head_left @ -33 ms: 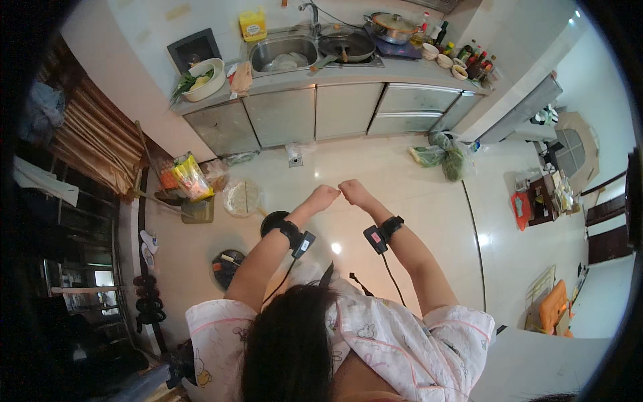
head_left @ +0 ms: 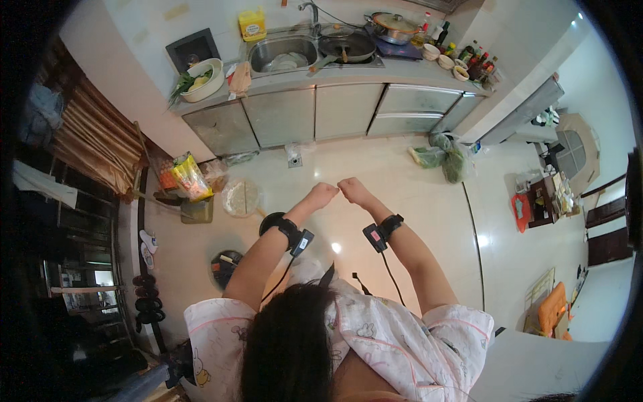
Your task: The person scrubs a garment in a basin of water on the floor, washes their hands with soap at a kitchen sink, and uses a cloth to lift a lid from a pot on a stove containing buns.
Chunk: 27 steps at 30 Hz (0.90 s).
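Observation:
Both arms reach forward over the tiled floor, and the hands meet near the middle of the view. My left hand [head_left: 324, 195] is curled into a fist, back of the hand up. Close beside it, knuckles facing, is my right hand [head_left: 353, 190], also a fist; a narrow gap shows between them. Nothing sticks out of either hand. A black strap with a small box [head_left: 301, 241] sits on my left wrist, and another strapped box [head_left: 377, 236] is on my right. A dark cable hangs from each.
Ahead runs a counter with a sink [head_left: 284, 53], a wok [head_left: 347, 47], a lidded pot [head_left: 394, 28] and several bottles. A white basin [head_left: 203, 80] holds vegetables. Bagged greens [head_left: 453, 165] lie on the floor right; yellow packages [head_left: 191, 177] and a round lid [head_left: 241, 197] lie left.

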{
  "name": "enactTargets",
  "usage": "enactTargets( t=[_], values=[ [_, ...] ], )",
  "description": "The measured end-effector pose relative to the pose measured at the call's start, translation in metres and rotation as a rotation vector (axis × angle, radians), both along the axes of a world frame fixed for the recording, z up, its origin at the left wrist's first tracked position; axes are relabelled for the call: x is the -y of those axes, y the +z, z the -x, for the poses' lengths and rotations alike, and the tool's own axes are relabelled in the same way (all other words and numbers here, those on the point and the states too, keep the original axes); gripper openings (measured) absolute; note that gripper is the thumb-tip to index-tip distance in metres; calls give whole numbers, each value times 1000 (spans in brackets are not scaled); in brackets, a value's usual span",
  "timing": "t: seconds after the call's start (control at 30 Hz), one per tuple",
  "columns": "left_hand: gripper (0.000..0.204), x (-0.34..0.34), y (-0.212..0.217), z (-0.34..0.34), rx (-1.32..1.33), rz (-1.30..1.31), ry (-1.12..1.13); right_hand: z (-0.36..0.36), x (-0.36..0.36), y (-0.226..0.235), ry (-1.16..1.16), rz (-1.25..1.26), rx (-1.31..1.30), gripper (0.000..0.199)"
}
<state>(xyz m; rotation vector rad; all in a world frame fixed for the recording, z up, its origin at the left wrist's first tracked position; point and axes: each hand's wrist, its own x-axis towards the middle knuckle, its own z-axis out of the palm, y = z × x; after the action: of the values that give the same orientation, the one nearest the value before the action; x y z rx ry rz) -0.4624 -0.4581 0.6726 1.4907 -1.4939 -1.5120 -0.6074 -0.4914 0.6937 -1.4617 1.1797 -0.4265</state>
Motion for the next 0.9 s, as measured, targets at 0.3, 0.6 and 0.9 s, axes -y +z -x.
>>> enactTargets(
  t=[0.3, 0.6, 0.9],
  values=[
    [28, 202, 15, -58, 63, 167, -83, -42, 193, 7, 114, 303, 38, 34],
    [30, 333, 48, -88, 60, 65, 164, -81, 331, 37, 70, 59, 180, 29],
    [29, 451, 51, -134, -78, 6, 305, -127, 473, 51, 140, -117, 302, 29]
  ],
)
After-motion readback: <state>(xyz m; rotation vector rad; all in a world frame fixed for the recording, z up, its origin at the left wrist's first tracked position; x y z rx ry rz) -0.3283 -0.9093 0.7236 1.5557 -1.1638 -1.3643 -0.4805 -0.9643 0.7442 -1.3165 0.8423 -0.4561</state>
